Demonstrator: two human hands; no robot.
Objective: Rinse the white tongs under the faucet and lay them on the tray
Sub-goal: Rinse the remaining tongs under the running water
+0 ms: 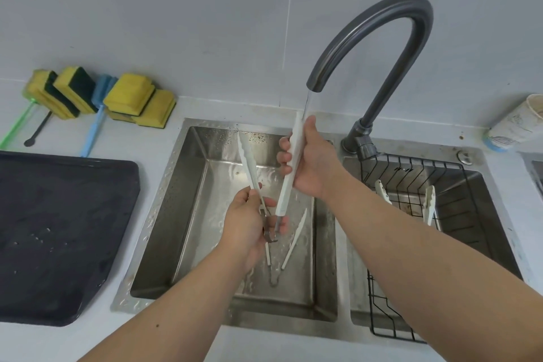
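Note:
I hold a pair of white tongs (286,185) spread open over the left sink basin (191,214). My left hand (249,229) grips the hinge end and the left arm of the tongs. My right hand (311,161) wraps the right arm, whose tip sits under the thin stream from the dark grey faucet (367,38). A dark tray (58,229) lies on the counter to the left, wet with a few drops. A second pair of white tongs (291,247) lies on the basin floor below my hands.
A black wire rack (417,214) in the right basin holds another pair of white tongs (429,200). Yellow sponges (132,100) and brushes lean on the back wall at left. A paper cup (517,123) lies at the far right.

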